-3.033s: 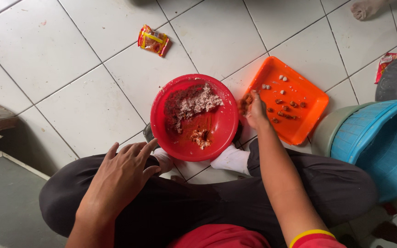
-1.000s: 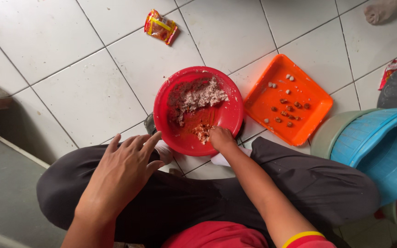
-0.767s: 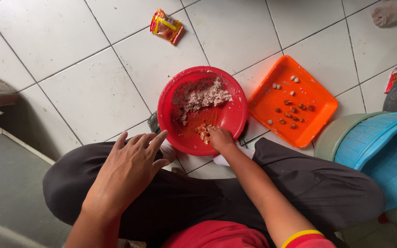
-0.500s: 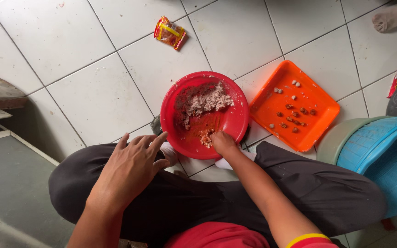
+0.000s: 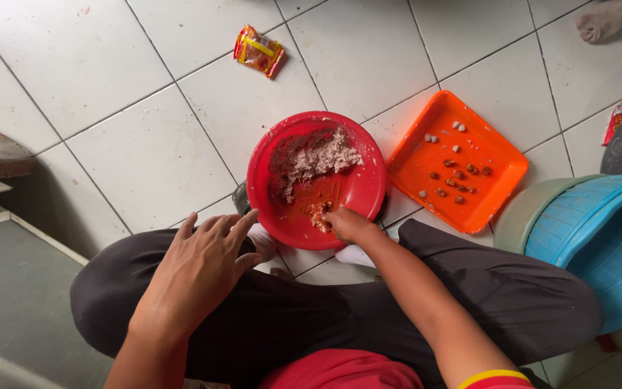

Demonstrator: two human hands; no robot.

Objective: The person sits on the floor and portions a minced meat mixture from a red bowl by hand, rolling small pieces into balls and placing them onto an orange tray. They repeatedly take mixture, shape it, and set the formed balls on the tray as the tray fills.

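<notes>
- Two hands work at the red bowl [image 5: 316,180] on the floor: my right hand [image 5: 350,225] pinches a bit of mixture [image 5: 319,215] at its near rim.
- My left hand [image 5: 199,270], fingers spread, rests on my knee beside the bowl.
- Right of the bowl, the orange tray [image 5: 457,160] holds small pieces; the next move probably needs carrying the pinch there.

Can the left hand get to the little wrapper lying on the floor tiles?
Probably not without leaning forward. The left hand rests on the knee by the red bowl, while the wrapper lies well beyond the bowl on bare tiles. Nothing blocks it; it looks far.
</notes>
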